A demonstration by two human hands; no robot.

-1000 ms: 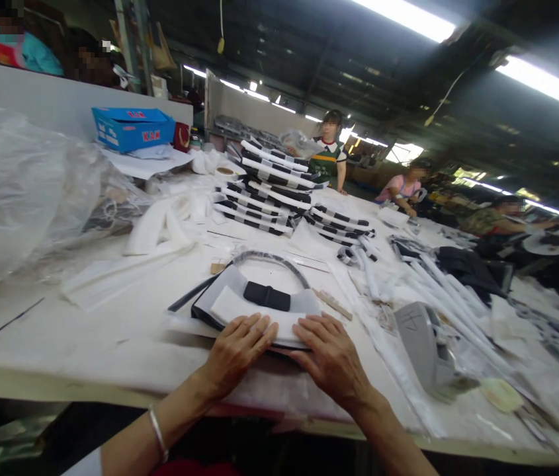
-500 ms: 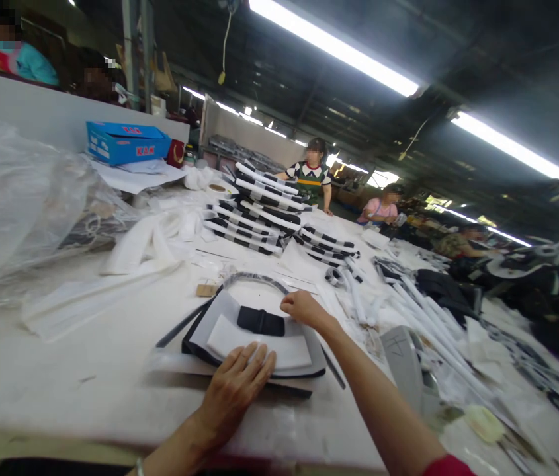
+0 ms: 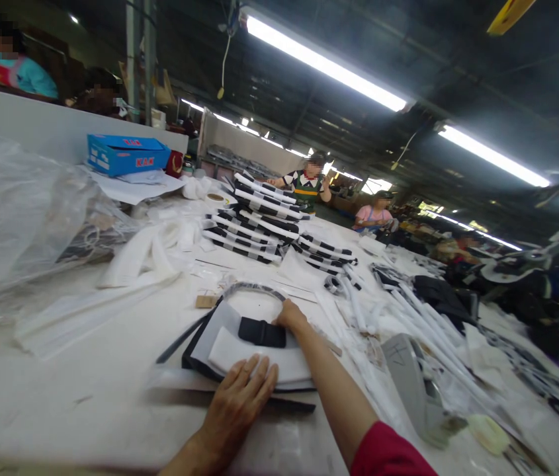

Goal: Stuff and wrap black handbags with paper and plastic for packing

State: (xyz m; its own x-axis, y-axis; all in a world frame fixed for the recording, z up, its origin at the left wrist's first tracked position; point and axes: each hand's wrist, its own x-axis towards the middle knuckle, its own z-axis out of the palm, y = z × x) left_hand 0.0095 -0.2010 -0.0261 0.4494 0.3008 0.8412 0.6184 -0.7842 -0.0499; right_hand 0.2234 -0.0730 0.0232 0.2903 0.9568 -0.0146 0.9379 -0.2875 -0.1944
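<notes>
A bag-like piece with black edges and white padding (image 3: 259, 357) lies on the white table (image 3: 110, 383). Its curved dark handle (image 3: 254, 287) points away from me, and a black strap piece (image 3: 262, 332) sits on the padding. My left hand (image 3: 244, 396) rests with fingers spread on the near edge of the padding. At the right end of the handle is my right hand (image 3: 292, 316), its fingers bent together; what they pinch, if anything, is hidden.
Striped black-and-white bundles (image 3: 259, 225) are stacked farther back. Clear plastic (image 3: 16, 211) and a blue box (image 3: 128, 155) lie at the left. White strips (image 3: 423, 317) and a grey object (image 3: 408, 377) are at the right. People sit or stand beyond.
My right hand has moved slightly left, onto the right end of the handle, and its forearm now covers the piece's right corner. My left hand has stayed on the padding.
</notes>
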